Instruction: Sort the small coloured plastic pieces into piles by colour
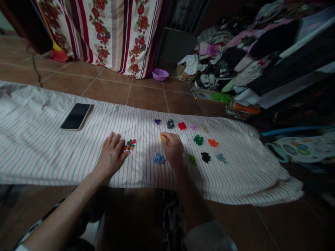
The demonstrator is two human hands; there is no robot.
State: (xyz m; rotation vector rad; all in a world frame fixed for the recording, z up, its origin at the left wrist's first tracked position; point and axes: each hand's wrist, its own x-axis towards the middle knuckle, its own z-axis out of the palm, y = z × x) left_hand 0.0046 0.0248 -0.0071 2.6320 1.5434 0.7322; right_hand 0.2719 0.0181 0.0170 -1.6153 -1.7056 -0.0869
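Observation:
Small coloured pieces lie sorted in piles on a striped cloth (146, 174). My left hand (112, 155) rests flat on the cloth, fingers spread, its thumb beside a cluster of red, green and orange pieces (129, 144). At the yellow pieces (166, 139), my right hand (173, 148) has its fingers pressed together; whatever they hold is too small to make out. Just below it sits a blue pile (159, 158). White (185, 139), dark green (198, 140), orange (213, 142), black (205, 157) and red (181, 126) piles spread to the right and behind.
A phone (76, 116) lies on the cloth at the left. Beyond the cloth are a purple basin (160, 74), a flowered curtain (112, 35) and a red broom (59, 54) on the tiled floor. Clothes (235, 52) are heaped at the back right.

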